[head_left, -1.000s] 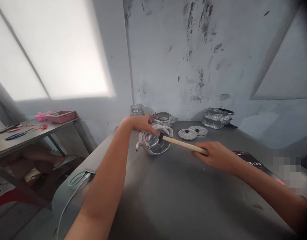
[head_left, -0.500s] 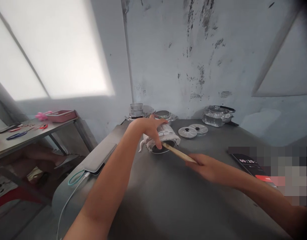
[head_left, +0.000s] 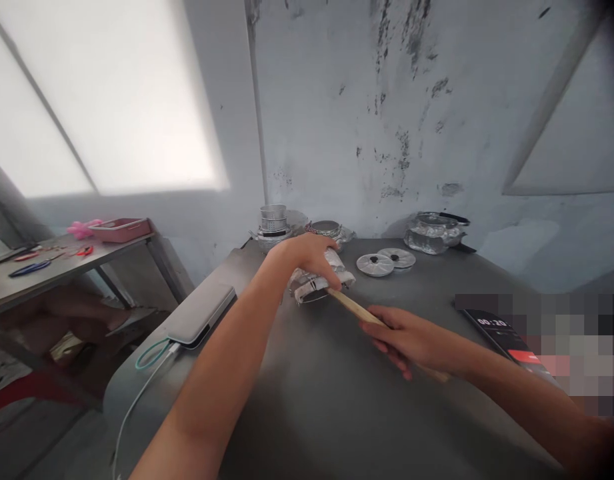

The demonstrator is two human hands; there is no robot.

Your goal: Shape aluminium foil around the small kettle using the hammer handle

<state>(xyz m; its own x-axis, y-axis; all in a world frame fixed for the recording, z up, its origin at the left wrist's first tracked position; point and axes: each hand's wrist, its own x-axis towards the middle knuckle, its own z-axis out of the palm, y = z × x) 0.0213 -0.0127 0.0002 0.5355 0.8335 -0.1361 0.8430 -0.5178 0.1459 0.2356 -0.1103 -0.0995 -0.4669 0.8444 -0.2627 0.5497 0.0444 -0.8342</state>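
Observation:
My left hand [head_left: 309, 259] presses down on a small shiny metal kettle [head_left: 321, 281] lying tipped over on the grey table [head_left: 347, 400], fingers curled over its body. My right hand [head_left: 411, 340] is closed round a pale wooden stick [head_left: 355, 309], whose far end reaches into the kettle's mouth. The stick's head is hidden inside the kettle.
Two round metal lids [head_left: 385, 263] lie behind the kettle. Metal pots [head_left: 434, 233] and cups [head_left: 273, 220] stand along the stained wall. A phone [head_left: 501, 333] lies at the right, a flat device [head_left: 199, 319] with a cable at the left edge. A side table [head_left: 61, 257] holds tools.
The kettle has been rolled from lying with its opening towards me to mouth-down under my left hand. My right hand has slid back along the stick and dropped lower.

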